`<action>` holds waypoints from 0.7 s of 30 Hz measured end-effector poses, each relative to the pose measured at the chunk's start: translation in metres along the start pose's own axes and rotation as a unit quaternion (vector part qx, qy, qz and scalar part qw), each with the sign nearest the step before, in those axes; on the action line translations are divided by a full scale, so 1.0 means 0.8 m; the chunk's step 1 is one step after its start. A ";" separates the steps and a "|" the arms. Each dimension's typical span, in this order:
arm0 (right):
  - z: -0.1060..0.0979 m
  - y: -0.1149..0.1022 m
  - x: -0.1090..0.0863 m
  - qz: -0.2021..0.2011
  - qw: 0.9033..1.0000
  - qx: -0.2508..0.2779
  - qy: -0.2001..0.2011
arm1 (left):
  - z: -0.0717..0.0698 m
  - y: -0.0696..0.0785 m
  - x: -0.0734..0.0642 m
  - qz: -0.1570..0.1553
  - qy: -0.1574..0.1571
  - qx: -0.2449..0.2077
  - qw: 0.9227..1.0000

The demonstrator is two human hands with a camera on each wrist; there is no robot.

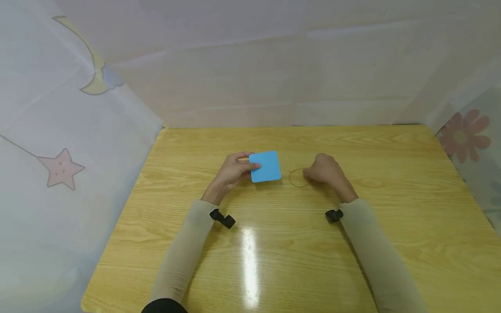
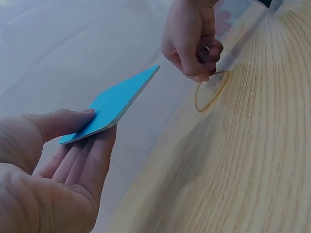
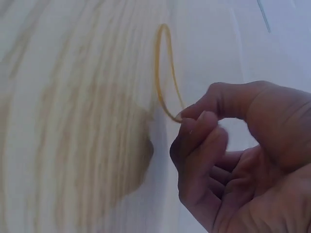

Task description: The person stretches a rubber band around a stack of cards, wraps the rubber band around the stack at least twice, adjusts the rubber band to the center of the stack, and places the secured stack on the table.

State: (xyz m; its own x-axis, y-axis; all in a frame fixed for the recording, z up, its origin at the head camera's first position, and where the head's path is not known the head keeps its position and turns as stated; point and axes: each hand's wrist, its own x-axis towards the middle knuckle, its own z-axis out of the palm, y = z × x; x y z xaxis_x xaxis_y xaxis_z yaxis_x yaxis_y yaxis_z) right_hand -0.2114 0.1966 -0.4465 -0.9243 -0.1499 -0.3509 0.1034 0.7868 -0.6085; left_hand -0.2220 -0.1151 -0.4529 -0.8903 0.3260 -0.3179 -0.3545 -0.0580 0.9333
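Between thumb and fingers, my left hand holds a stack of square blue cards with rounded corners. Seen edge-on in the left wrist view, the blue stack is thin, with a pale side; my thumb lies on its top face and the fingers support it from below. To the right, my right hand pinches a thin yellowish rubber band at one side. Its loop hangs open from the fingertips in the right wrist view, apart from the blue stack.
Both hands are above a wood-grain table. A pale cloth wall rises behind its far edge, with printed decorations at the sides. A black strap is on the left wrist, another black strap on the right.
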 end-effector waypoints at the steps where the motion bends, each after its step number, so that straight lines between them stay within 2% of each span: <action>1: -0.001 0.003 0.000 -0.011 1.000 0.010 0.001 | 0.001 0.001 0.000 0.001 -0.001 -0.002 1.000; 4: -0.005 0.009 -0.002 -0.048 0.998 0.049 0.016 | 0.003 0.003 -0.001 0.005 -0.003 0.000 1.000; 6: -0.007 0.012 -0.004 -0.068 0.993 0.093 0.017 | 0.004 0.005 -0.001 0.009 -0.007 0.004 1.000; 12: -0.013 0.018 -0.011 -0.096 0.969 0.228 -0.009 | 0.008 0.005 -0.002 0.009 -0.012 0.016 1.000; 17: -0.014 0.021 -0.013 -0.121 0.959 0.257 0.003 | 0.013 0.003 -0.003 0.000 -0.013 0.030 0.999; 21: -0.014 0.015 -0.015 -0.143 0.957 0.250 0.023 | 0.016 0.001 -0.003 0.000 -0.016 0.044 0.999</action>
State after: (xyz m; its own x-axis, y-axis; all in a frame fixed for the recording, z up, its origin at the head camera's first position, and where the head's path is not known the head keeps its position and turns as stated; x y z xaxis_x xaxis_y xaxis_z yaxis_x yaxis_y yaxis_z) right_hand -0.2032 0.2145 -0.4414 -0.9551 -0.2811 -0.0939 -0.0044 0.3301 -0.9439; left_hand -0.2165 -0.1039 -0.4493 -0.8800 0.3569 -0.3133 -0.3264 0.0248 0.9449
